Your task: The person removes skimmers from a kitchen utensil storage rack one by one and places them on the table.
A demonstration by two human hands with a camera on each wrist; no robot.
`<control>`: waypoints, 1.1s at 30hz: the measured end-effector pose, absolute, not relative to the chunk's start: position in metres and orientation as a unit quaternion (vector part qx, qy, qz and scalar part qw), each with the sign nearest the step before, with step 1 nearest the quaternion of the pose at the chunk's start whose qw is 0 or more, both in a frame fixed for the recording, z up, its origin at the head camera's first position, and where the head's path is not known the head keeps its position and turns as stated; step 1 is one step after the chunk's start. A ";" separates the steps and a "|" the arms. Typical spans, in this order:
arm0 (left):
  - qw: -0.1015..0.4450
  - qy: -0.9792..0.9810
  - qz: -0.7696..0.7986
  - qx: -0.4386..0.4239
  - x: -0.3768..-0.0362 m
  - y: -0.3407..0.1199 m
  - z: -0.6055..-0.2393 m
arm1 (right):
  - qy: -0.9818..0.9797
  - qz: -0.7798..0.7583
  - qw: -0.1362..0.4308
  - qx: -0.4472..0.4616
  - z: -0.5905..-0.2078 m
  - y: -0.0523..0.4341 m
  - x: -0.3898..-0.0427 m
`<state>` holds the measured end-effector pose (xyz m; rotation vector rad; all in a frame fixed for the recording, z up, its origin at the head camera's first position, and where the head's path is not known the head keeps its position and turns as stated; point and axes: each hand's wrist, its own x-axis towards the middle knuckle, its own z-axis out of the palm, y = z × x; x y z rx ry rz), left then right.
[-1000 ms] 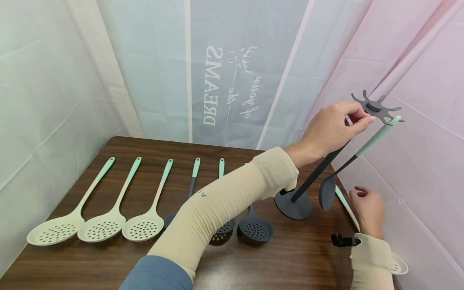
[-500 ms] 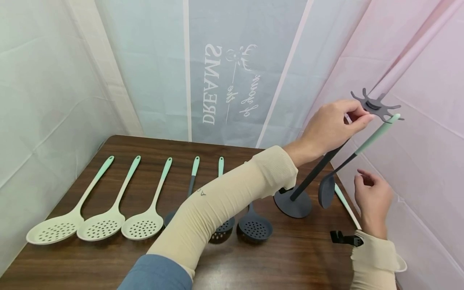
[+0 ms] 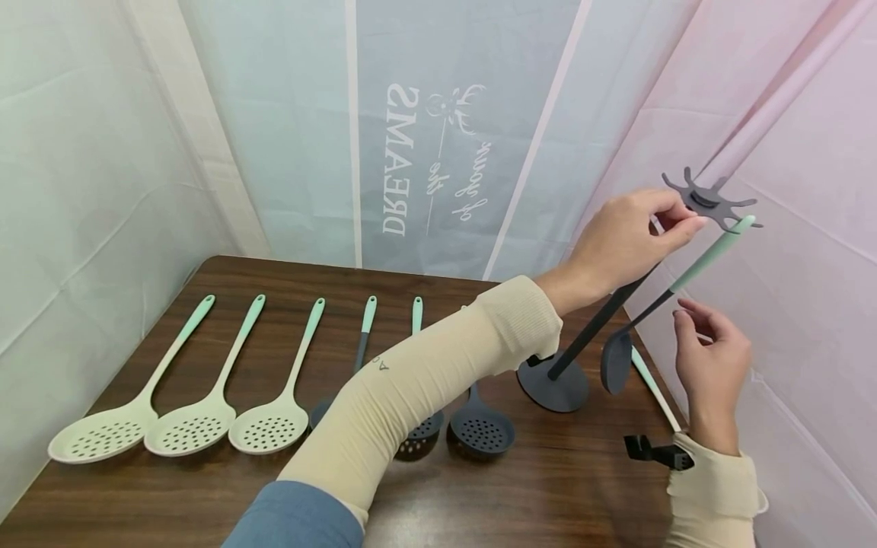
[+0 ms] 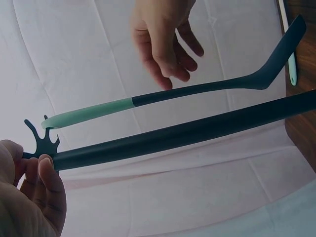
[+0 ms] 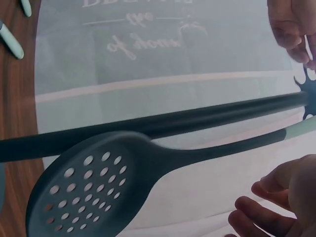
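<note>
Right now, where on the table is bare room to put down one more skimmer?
Bare wood lies along the near edge of the table, in front of the dark skimmers, and behind the cream skimmers near the curtain. It is crowded around the rack base and the right hand.

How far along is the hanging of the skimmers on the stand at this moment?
One dark skimmer already hangs from the stand. The left hand pinches the stand's top; the right hand is open beside the hung handle, holding nothing. Three cream skimmers and other dark ones lie on the table, unhung.
</note>
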<state>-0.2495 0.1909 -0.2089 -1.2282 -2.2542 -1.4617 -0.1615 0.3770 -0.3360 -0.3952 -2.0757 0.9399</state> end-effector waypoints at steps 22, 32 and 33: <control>0.099 -0.760 -0.493 -0.412 -0.250 0.191 -0.209 | -0.790 0.441 0.423 -0.054 -0.317 0.350 -0.157; 0.093 -0.760 -0.497 -0.410 -0.248 0.191 -0.210 | -0.805 0.427 0.408 -0.057 -0.322 0.350 -0.167; 0.094 -0.760 -0.495 -0.410 -0.248 0.191 -0.210 | -0.806 0.426 0.406 -0.057 -0.322 0.350 -0.168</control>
